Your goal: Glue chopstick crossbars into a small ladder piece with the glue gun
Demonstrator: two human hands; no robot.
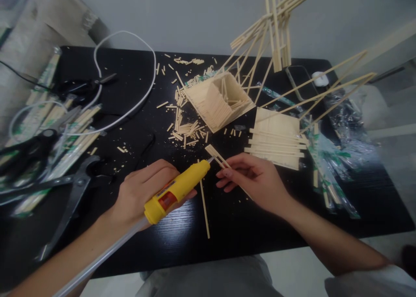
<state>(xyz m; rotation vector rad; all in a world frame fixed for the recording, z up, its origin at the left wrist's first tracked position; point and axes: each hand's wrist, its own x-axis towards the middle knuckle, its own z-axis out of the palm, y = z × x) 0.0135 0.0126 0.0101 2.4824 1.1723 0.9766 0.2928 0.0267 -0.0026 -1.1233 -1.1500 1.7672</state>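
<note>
My left hand [149, 184] is wrapped round a yellow hot glue gun [182, 186], a clear glue stick [107, 256] trailing from its rear end. The gun's nozzle meets, or nearly meets, some thin wooden sticks [218, 156] that my right hand [251, 178] pinches between thumb and fingers. Below the gun a single loose wooden stick [204, 206] lies on the black table [136, 245]. Just beyond my right hand is a flat wooden panel [279, 126] with several sticks laid across it.
A wooden stick structure [224, 98] rises at the back, its long struts reaching up and right. Cut stick pieces [186, 130] lie scattered beside it. Pliers [78, 184], scissors [42, 139], a white cable [151, 85] and wrapped chopsticks [81, 128] occupy the left. Plastic wrappers [334, 171] lie right.
</note>
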